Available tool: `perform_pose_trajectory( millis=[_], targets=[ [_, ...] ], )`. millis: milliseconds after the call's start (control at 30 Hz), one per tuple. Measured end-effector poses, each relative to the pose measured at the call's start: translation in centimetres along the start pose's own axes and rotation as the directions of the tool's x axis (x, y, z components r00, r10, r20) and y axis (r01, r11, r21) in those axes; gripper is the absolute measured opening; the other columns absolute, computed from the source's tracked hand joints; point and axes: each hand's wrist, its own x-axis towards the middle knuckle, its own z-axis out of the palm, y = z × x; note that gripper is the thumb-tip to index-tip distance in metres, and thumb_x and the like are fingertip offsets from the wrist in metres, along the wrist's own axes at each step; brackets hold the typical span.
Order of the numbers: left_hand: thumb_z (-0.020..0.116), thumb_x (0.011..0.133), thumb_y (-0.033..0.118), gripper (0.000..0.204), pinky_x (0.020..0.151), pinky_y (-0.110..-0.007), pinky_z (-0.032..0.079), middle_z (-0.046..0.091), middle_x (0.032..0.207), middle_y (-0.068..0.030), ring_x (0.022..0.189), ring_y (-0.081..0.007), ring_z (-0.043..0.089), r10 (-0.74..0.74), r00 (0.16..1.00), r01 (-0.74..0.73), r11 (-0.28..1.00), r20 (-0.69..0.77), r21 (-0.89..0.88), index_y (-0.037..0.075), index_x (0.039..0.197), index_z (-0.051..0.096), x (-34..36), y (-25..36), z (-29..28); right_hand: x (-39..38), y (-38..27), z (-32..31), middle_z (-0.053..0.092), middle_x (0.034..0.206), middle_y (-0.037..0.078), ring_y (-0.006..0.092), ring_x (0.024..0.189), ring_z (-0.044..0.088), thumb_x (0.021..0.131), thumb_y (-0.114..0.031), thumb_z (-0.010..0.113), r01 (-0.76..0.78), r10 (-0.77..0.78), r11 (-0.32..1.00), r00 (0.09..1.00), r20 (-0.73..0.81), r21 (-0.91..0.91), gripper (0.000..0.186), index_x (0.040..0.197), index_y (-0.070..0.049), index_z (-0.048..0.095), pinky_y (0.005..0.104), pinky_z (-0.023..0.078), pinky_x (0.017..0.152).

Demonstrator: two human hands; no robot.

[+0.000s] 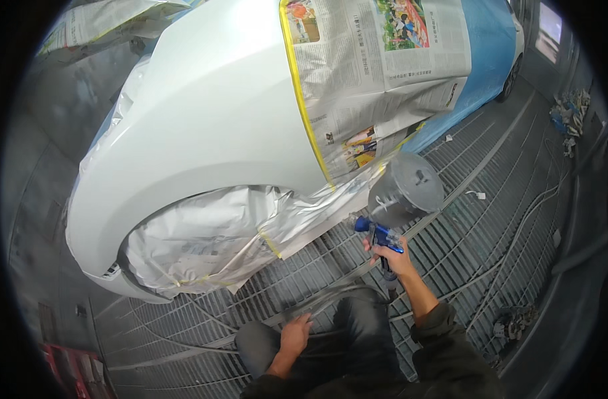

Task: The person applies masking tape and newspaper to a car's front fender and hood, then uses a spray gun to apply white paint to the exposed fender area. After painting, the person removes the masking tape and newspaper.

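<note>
Grated floor [510, 206]; printed newspaper [410, 76]; right hand [393, 258] grips spray gun [384, 236].

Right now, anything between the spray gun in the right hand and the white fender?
Nothing visible between the blue spray gun in the right hand and the white fender; silvery sheet sits below its arched edge.

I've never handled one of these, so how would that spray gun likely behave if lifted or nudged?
The spray gun is likely top-heavy: its cup looks far bulkier than its blue body. Nudged, it might twist in the right hand, since that hand isn't supporting the cup.
</note>
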Motion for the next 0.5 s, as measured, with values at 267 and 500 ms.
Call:
perform_pose_trajectory(
  millis=[267,500],
  targets=[
    [0.060,0.095,0.019,0.024,0.083,-0.046,0.052,0.069,0.103,-0.0159,0.096,-0.0376,0.065,0.090,0.996,-0.088,0.995,-0.026,0.041,0.006,0.115,0.064,1.7,1.5,2.7,0.6,4.4,-3.1,0.068,0.107,0.015,0.0222,0.090,0.067,0.083,-0.003,0.061,0.270,-0.329,0.935,0.902,-0.280,-0.230,0.026,0.108,0.004,0.066,0.0315,0.059,0.061],
    [0.058,0.096,0.020,0.022,0.083,-0.047,0.052,0.067,0.108,-0.0150,0.096,-0.0361,0.066,0.034,0.990,-0.060,0.981,0.140,0.182,0.005,0.112,0.060,3.8,2.8,6.1,-0.1,15.1,-4.9,0.066,0.118,0.020,0.0419,0.107,0.062,0.078,-0.007,0.061,0.494,-0.433,0.344,0.838,0.332,-0.799,0.044,0.121,0.001,0.063,0.0495,0.047,0.096]
  ],
)
